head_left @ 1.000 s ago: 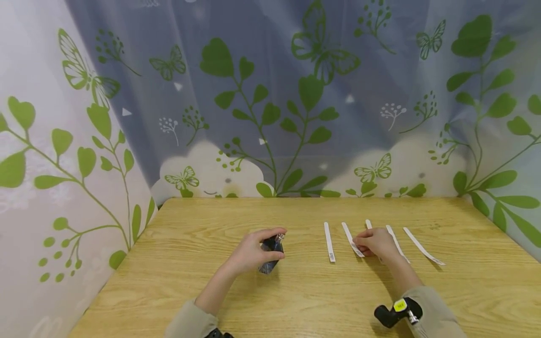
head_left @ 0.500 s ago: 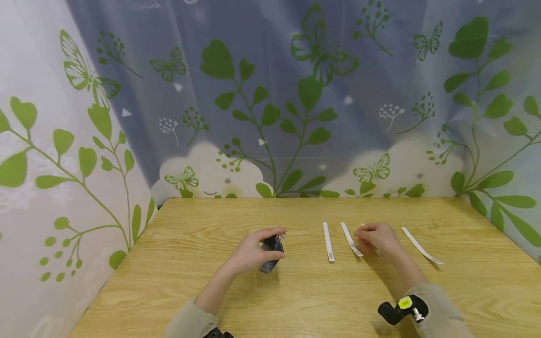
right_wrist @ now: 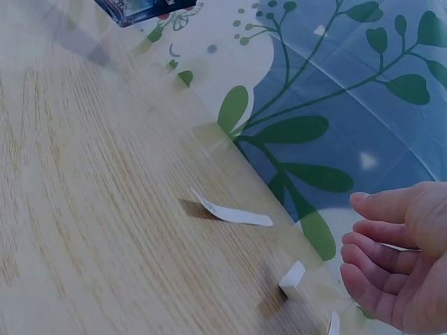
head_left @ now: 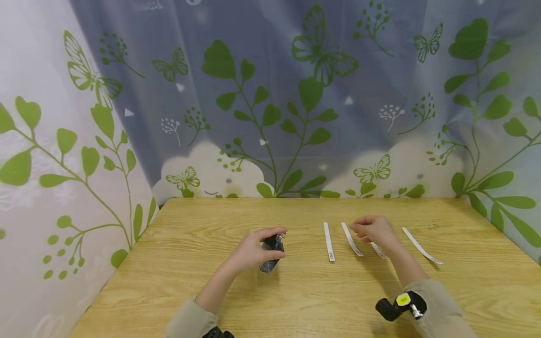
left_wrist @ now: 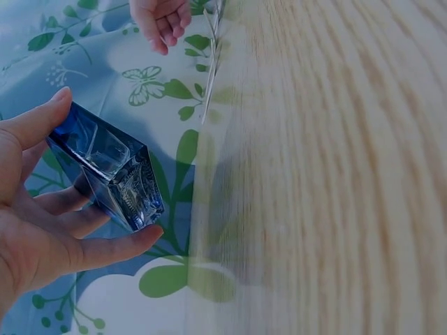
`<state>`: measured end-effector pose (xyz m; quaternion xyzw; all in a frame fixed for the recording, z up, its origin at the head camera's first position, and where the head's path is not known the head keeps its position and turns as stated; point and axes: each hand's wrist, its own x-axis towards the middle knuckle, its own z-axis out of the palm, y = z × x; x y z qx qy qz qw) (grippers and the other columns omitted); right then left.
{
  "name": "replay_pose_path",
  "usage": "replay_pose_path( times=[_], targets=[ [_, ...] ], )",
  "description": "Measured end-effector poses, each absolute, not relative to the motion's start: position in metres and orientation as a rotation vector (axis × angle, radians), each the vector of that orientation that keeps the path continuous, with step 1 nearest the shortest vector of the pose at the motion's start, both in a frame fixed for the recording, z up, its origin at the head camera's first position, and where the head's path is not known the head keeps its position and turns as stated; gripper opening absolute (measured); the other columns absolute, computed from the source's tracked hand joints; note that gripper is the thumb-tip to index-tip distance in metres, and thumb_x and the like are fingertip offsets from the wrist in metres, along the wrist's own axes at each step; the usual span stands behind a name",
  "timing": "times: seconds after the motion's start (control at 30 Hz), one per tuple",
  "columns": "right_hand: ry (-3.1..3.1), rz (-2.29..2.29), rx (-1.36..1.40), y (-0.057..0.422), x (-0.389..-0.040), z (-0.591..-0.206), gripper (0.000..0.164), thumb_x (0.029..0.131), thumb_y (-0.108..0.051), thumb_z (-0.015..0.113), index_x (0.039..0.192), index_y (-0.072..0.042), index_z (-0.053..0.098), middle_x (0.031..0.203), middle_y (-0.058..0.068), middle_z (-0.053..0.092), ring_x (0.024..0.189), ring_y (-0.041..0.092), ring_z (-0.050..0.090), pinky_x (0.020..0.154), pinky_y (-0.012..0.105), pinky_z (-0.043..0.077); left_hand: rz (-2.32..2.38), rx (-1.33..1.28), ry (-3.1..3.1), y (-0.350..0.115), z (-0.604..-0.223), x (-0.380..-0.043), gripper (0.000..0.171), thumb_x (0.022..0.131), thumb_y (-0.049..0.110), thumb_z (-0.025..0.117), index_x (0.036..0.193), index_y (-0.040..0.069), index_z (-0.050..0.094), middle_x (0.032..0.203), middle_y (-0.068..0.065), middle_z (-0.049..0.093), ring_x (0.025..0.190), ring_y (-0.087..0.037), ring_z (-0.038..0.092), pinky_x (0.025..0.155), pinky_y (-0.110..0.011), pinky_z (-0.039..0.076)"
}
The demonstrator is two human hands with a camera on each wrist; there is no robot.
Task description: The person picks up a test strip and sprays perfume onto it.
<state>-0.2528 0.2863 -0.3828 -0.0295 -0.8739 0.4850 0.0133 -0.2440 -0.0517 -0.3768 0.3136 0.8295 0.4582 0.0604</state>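
Note:
My left hand [head_left: 249,252] grips a dark blue glass perfume bottle [head_left: 268,265] with a silvery neck, held tilted above the table. In the left wrist view the bottle [left_wrist: 105,157] shows its thick clear base between fingertips and thumb. Over the paper test strips hovers my right hand [head_left: 375,231], its fingers loosely bent. The right wrist view shows nothing in that hand [right_wrist: 398,258]. Beneath it a strip [head_left: 378,250] is partly covered, and another is hidden. Just left of its fingertips lies a bent white strip [head_left: 351,239].
A straighter strip [head_left: 328,241] lies between the bottle and the right hand. The rightmost strip [head_left: 421,246] curls up at its near end. Behind the wooden table [head_left: 296,300] hangs a leaf-and-butterfly curtain [head_left: 270,141].
The right hand has risen off the middle strips and moved slightly away from me, uncovering the near end of one. The left hand keeps its grip on the bottle in place.

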Motion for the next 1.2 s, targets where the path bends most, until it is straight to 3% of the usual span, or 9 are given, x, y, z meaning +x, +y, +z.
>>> replay_pose_path(
  times=[0.43, 0.7, 1.2],
  targets=[
    [-2.68, 1.528, -0.021, 0.261, -0.259, -0.386, 0.037, 0.088, -0.017, 0.064, 0.111, 0.012, 0.06, 0.095, 0.018, 0.066, 0.083, 0.029, 0.064, 0.069, 0.032, 0.053, 1.413, 0.946, 2.487, -0.052, -0.376, -0.244, 0.052, 0.082, 0.025, 0.072, 0.131, 0.023, 0.055, 0.13, -0.007, 0.053, 0.113, -0.024, 0.052, 0.078, -0.034, 0.049],
    [-2.649, 1.621, -0.032, 0.249, -0.264, -0.395, 0.032, 0.087, -0.011, 0.065, 0.105, 0.015, 0.06, 0.083, 0.013, 0.065, 0.066, 0.016, 0.055, 0.061, 0.029, 0.049, 1.416, 0.951, 2.488, -0.052, -0.376, -0.245, 0.051, 0.083, 0.021, 0.072, 0.131, 0.021, 0.055, 0.13, -0.008, 0.053, 0.113, -0.024, 0.052, 0.079, -0.035, 0.049],
    [-2.716, 1.53, -0.102, 0.242, -0.267, -0.417, 0.029, 0.081, -0.012, 0.072, 0.098, 0.01, 0.065, 0.071, 0.004, 0.064, 0.06, 0.012, 0.056, 0.055, 0.026, 0.047, 1.387, 0.95, 2.504, -0.053, -0.377, -0.245, 0.053, 0.082, 0.023, 0.072, 0.132, 0.02, 0.054, 0.131, -0.008, 0.052, 0.113, -0.025, 0.052, 0.082, -0.038, 0.048]
  ],
)
